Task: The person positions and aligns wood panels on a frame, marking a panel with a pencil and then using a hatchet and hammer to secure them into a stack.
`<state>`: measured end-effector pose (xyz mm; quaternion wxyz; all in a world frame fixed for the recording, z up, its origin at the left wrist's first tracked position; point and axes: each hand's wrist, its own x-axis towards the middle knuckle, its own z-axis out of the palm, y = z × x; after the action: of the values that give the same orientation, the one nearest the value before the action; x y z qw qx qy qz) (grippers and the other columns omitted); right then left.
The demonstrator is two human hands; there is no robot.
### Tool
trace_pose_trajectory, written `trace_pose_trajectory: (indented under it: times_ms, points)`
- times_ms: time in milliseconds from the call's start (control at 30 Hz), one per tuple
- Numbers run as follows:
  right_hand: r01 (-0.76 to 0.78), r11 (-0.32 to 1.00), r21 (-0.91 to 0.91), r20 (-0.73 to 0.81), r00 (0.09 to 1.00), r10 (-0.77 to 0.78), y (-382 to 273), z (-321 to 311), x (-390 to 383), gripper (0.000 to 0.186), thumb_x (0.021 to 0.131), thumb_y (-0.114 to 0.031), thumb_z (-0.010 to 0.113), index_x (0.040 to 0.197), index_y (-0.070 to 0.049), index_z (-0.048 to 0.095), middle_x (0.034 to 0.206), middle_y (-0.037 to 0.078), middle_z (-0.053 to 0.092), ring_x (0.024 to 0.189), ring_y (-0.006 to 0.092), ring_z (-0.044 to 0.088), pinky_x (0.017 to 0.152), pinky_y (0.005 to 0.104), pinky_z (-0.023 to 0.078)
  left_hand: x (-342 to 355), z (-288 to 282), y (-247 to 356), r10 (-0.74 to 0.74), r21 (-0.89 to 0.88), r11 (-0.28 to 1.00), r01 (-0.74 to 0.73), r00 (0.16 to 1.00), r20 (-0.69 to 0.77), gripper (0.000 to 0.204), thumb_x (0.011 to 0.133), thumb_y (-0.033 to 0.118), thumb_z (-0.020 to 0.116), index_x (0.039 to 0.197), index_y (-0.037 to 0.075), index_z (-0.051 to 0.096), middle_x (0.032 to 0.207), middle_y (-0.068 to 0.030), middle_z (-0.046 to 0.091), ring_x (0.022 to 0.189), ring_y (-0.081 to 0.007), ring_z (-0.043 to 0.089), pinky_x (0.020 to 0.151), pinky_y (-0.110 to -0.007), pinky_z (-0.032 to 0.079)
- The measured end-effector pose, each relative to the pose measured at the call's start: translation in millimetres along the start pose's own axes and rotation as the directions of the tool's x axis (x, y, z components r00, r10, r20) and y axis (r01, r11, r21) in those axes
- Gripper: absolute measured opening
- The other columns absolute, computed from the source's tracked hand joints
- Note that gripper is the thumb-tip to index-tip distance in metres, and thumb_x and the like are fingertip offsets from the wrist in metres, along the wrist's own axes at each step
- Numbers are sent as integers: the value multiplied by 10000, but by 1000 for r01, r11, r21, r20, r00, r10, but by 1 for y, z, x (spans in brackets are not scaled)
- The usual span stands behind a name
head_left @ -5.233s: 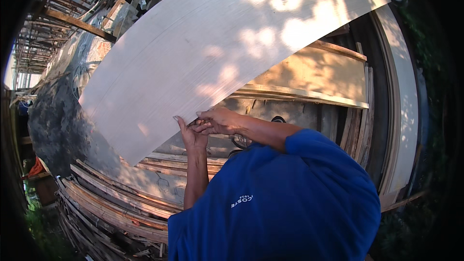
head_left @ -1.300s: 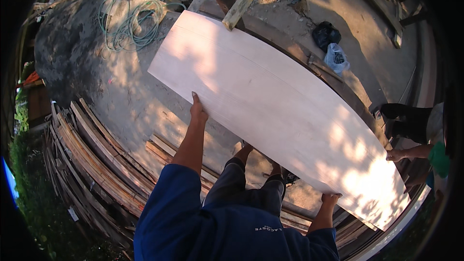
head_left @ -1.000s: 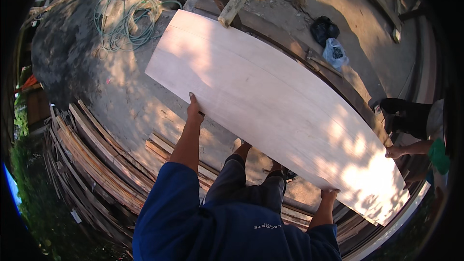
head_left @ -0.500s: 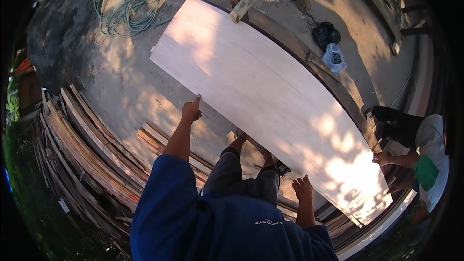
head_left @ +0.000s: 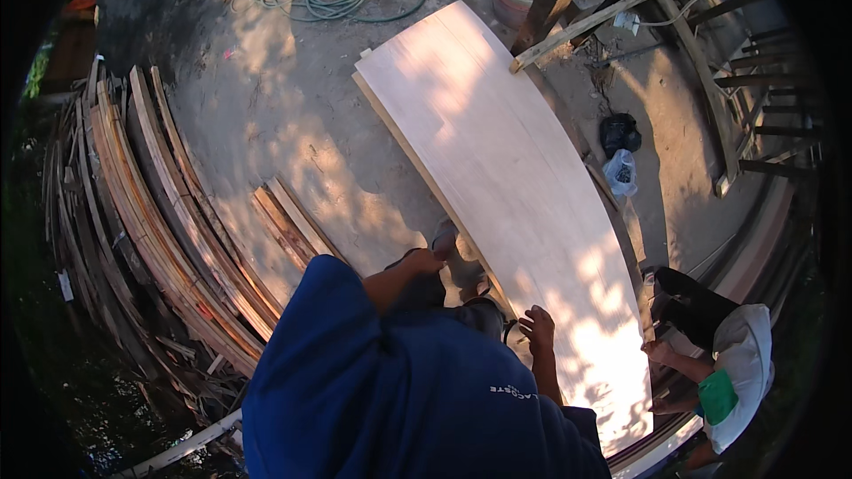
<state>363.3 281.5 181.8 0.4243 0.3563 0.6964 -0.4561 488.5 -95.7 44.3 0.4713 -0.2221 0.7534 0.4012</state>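
Bordering a wide stretch of ground (head_left: 311, 111) on its left, the board (head_left: 515, 177) before the person points lengthwise from upper left to lower right, the right hand (head_left: 538, 330) loosely spread near its edge, the left hand (head_left: 428, 261) too unclear to tell.

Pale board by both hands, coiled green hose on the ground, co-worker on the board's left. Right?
Wrong side: the head view shows the co-worker on the pale board's right. The rest stands.
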Motion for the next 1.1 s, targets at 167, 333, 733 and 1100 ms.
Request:
trace_pose_trajectory:
  times_ms: [167,333,733,1100]
  points:
    - [29,997,-66,29,999,-27,-3,-3,-12,445,981,-326,660,1324,-49,600,1076,81,678,820,205,708,650,325,552,-44,-3,-30,104,-104,988,-113,991,-83,583,877,573,616,1144,74,759,1174,-236,713,1142,-394,661,1010,-463,503]
    - [86,991,-106,30,996,-83,-12,-14,-3,456,982,-349,662,1326,-57,593,1105,93,673,846,217,696,671,342,562,-88,-45,-47,-34,-93,996,16,980,-195,591,892,560,593,1015,10,767,1004,-231,743,985,-384,710,883,-479,538]
    - [415,909,-42,-272,871,-410,77,-69,-37,455,931,-381,697,1214,-25,698,1047,131,739,838,187,741,677,364,590,-110,-90,15,-30,194,981,13,996,81,582,958,515,639,1225,-3,648,1099,-120,713,872,-214,667,663,-351,517]
    - [310,345,886,-464,605,647,455,20,-132,166,966,-225,640,959,-60,624,677,50,540,495,176,539,411,344,394,-31,-125,172,246,636,654,-410,910,333,551,982,487,623,1273,20,620,1125,-105,701,899,-202,657,682,-337,507]
